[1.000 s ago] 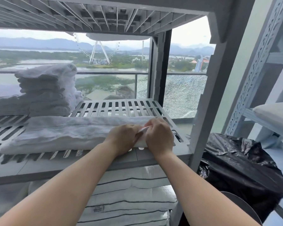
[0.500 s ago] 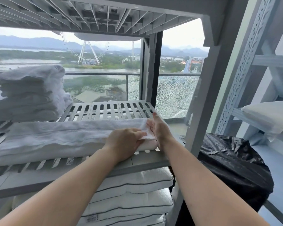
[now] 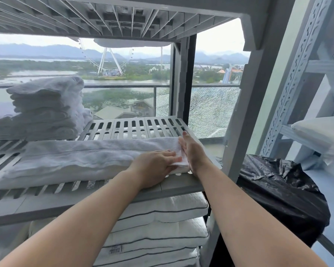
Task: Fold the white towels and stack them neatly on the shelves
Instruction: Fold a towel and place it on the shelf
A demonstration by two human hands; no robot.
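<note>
A long white towel (image 3: 75, 158), folded into a strip, lies across the front of the grey slatted shelf (image 3: 135, 128). My left hand (image 3: 154, 166) rests flat on top of its right end, fingers together. My right hand (image 3: 191, 151) stands on edge with straight fingers, pressed against the towel's right end. Neither hand grips the cloth. A stack of several folded white towels (image 3: 46, 108) stands at the back left of the same shelf.
White pillows with dark piping (image 3: 158, 228) fill the shelf below. A black plastic bag (image 3: 278, 193) sits on the floor to the right. A second metal rack (image 3: 301, 54) holding a white pillow (image 3: 322, 133) stands at far right. Cracked balcony glass (image 3: 210, 112) lies behind.
Both hands were pinching the towel's right end together. Now the left hand lies flat on top and the right hand has opened and presses against the end.
</note>
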